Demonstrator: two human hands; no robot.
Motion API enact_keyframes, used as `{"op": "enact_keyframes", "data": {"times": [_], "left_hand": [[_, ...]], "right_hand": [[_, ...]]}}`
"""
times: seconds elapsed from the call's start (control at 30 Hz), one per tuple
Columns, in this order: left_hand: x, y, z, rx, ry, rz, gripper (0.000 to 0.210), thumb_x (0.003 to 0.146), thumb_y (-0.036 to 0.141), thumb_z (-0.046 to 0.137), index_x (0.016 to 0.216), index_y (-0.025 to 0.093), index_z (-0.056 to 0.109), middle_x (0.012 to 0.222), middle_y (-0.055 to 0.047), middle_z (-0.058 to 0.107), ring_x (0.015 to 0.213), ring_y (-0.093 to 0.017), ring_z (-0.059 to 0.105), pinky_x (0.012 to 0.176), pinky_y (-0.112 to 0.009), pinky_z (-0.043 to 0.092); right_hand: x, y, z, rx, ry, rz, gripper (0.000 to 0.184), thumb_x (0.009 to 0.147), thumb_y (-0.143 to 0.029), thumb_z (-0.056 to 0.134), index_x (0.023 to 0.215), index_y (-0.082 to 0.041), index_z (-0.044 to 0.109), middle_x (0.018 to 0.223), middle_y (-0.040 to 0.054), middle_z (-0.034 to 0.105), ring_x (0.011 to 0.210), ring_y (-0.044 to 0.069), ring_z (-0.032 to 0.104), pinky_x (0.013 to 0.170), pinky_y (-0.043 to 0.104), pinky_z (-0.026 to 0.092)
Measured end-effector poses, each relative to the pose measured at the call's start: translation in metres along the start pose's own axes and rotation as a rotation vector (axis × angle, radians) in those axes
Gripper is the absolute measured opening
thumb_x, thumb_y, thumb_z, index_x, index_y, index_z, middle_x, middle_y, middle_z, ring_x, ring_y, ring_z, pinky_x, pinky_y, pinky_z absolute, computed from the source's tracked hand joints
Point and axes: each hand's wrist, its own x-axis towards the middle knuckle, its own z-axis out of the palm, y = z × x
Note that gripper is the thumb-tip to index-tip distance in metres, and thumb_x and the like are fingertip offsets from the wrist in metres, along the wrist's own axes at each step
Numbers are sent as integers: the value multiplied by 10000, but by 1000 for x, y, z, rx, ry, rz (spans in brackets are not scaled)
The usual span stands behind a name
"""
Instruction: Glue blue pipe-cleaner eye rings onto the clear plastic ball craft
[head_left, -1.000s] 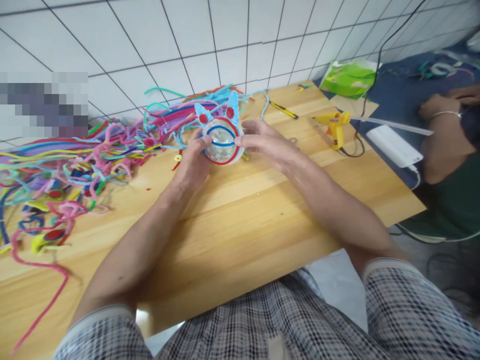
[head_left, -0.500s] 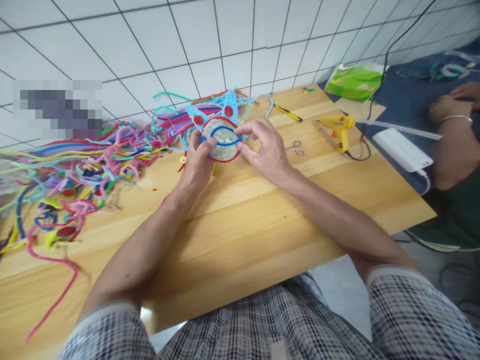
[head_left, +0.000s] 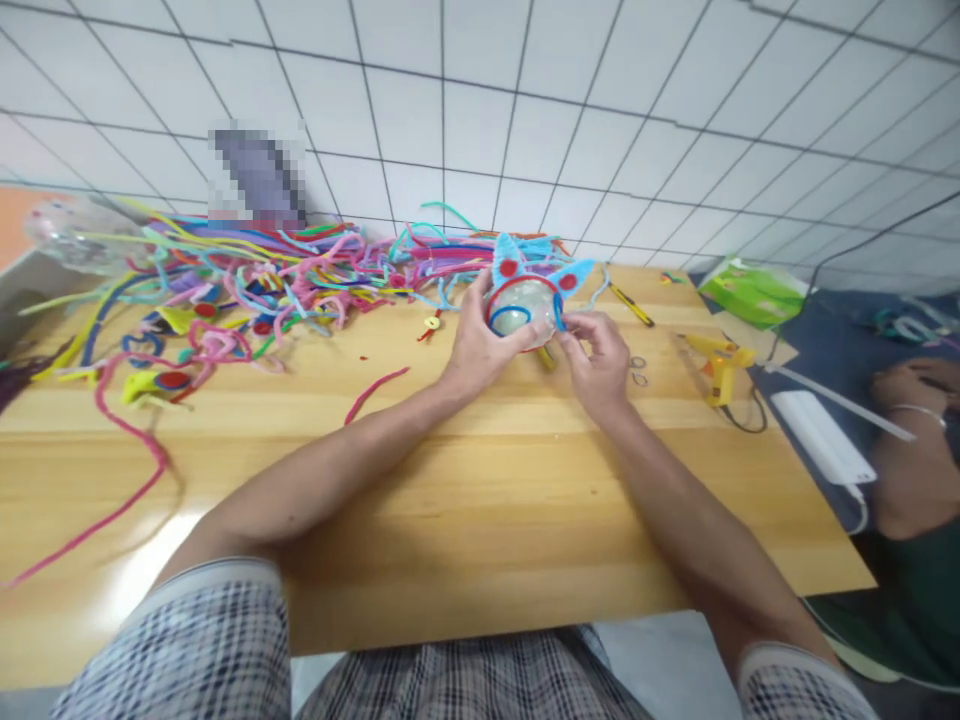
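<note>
A clear round piece (head_left: 537, 293) rimmed in red pipe cleaner is held above the table, with two light-blue ears (head_left: 574, 277) bearing red ovals along its top edge. My left hand (head_left: 480, 345) grips it from the left, thumb across the lower front. A dark-blue pipe cleaner (head_left: 511, 312) curves over its face, with more blue at the right rim. There my right hand (head_left: 601, 362) pinches, fingertips closed at the blue strand. Part of a yellow piece (head_left: 546, 360) shows under the round piece; how it connects is hidden.
Tangled pipe cleaners (head_left: 315, 285) fill the back left. Right of my hands are scissors (head_left: 639, 371), a yellow cutter (head_left: 632, 305) and a yellow glue gun (head_left: 721, 367). A white power strip (head_left: 823, 437) lies near another person's arm (head_left: 911, 470) at far right.
The view has shifted, so the table contents appear further right and lower. The round piece has turned in my hands; the blue loop's right end has bent toward the right rim.
</note>
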Motion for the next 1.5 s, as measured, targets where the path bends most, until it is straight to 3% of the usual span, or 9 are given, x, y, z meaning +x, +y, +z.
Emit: {"op": "enact_keyframes", "data": {"times": [0.1, 0.23, 0.37, 0.57, 0.7, 0.93, 1.17, 1.5], "left_hand": [[-2, -5, 6, -9, 37, -44, 1202, 817, 677, 1046, 1757, 312, 392, 1781, -215, 544, 1661, -445, 572, 1396, -642, 472], [-2, -7, 7, 29, -53, -6, 1371, 692, 640, 1130, 1789, 290, 385, 1783, -230, 545, 1719, -486, 497, 1447, -666, 394], [-1, -7, 3, 5, -82, 51, 1343, 701, 659, 1119, 1789, 310, 413, 1833, -217, 510, 1762, -495, 446, 1478, -670, 346], [-3, -6, 2, 30, -53, -2, 1446, 636, 693, 1141, 1802, 291, 387, 1853, -242, 478, 1739, -518, 465, 1452, -679, 382], [-3, -12, 5, 15, 6, -37, 1410, 671, 637, 1133, 1803, 285, 369, 1872, -251, 446, 1735, -496, 480, 1445, -660, 404], [4, -22, 2, -96, -17, -86, 1320, 714, 669, 1096, 1773, 279, 411, 1820, -223, 538, 1702, -441, 550, 1432, -617, 459], [5, -13, -4, -131, -94, -141, 1318, 699, 733, 1081, 1757, 273, 443, 1804, -194, 565, 1692, -440, 567, 1408, -577, 504], [0, -7, -3, -78, -70, -115, 1279, 683, 613, 1115, 1729, 249, 475, 1783, -207, 585, 1697, -459, 553, 1419, -615, 480]], "right_hand": [[-4, 9, 4, 14, 13, 44, 190, 1012, -521, 826, 1037, -332, 830, 1028, 43, 831, 994, 288, 772, 894, 463, 644], [-7, 18, 7, 85, 72, 154, 234, 959, -538, 867, 1030, -323, 806, 1042, 25, 826, 1009, 274, 782, 927, 448, 659], [-6, 20, 6, 159, 87, 235, 236, 949, -525, 882, 1053, -324, 816, 1062, 22, 854, 992, 265, 786, 936, 438, 671], [-7, 15, 9, 205, 79, 274, 192, 925, -488, 895, 1034, -333, 862, 1063, 17, 867, 996, 263, 794, 961, 445, 675], [-4, 9, 7, 216, 62, 277, 215, 933, -542, 910, 1031, -354, 877, 1045, 14, 845, 943, 259, 773, 920, 448, 682], [8, -1, -4, 347, -86, 342, 433, 840, -677, 1021, 1028, -350, 807, 858, -23, 798, 777, 203, 748, 753, 363, 651], [10, 14, 2, 403, -93, 353, 583, 762, -779, 1039, 984, -295, 804, 800, -40, 792, 690, 142, 721, 674, 286, 621], [6, 13, 5, 442, -72, 435, 419, 826, -590, 1032, 993, -288, 794, 802, -37, 800, 720, 143, 744, 708, 282, 628]]}}
